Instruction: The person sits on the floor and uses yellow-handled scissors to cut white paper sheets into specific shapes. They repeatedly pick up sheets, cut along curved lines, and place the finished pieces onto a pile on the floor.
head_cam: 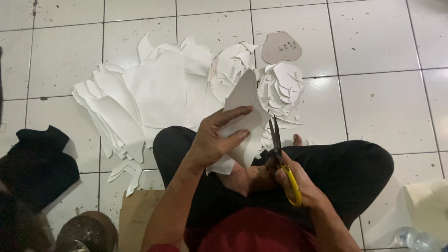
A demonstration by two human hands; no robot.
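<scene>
The left hand (212, 142) pinches a white sheet piece (245, 119) between thumb and curled fingers, holding it upright over the person's crossed legs in black trousers (354, 165). The sheet's pointed top rises above the fingers, and its lower edge hangs down past the palm. Just to the right of this grip, the right hand (294, 182) closes around the yellow handles of a pair of scissors (280, 154). The dark blades point up and away from the hand, set against the right edge of the held sheet; how far the blades are parted cannot be told.

Beyond the held sheet, on the white tiled floor (378, 102), lies a heap of small white offcuts (280, 88). Left of that heap spreads a fanned stack of larger white cut pieces (135, 102). A grey rounded cardboard template (281, 47) lies farther out, just past the offcuts. Well to the left of the left hand sits a black cloth bundle (39, 163), and near the left elbow lies a flat brown cardboard (135, 217). A clear plastic bottle (417, 240) lies below and right of the right wrist.
</scene>
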